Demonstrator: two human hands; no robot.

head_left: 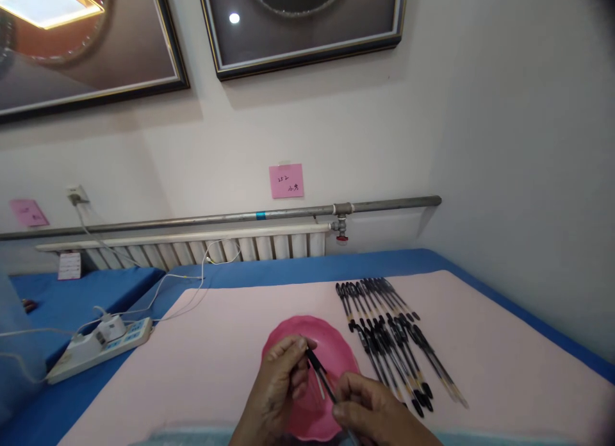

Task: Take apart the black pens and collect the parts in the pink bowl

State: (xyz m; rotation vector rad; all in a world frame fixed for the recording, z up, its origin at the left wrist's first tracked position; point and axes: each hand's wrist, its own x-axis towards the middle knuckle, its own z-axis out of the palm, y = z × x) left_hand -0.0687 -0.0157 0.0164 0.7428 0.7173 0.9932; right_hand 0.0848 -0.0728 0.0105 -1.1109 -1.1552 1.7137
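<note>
Over a pink plate (334, 337) with a wavy rim, my two hands hold a pen (328, 387) slanted between them. My left hand (278, 385) is closed, with thumb and fingertips pinching the black upper end. My right hand (372, 409) has its fingers closed around the lower part of the barrel. Thin pale and orange-tipped pieces show behind the pen, partly hidden by my hands. To the right of the plate lie two rows of black-capped pens: a back row (377, 298) and a front row (389, 356), the front ones overlapping.
A pink sheet (206, 343) covers the blue table (307, 266). At the left, a white power strip (103, 350) carries plugs and loose cables. Behind the table are a radiator (250, 247), a metal pipe (298, 212) and a valve (341, 231).
</note>
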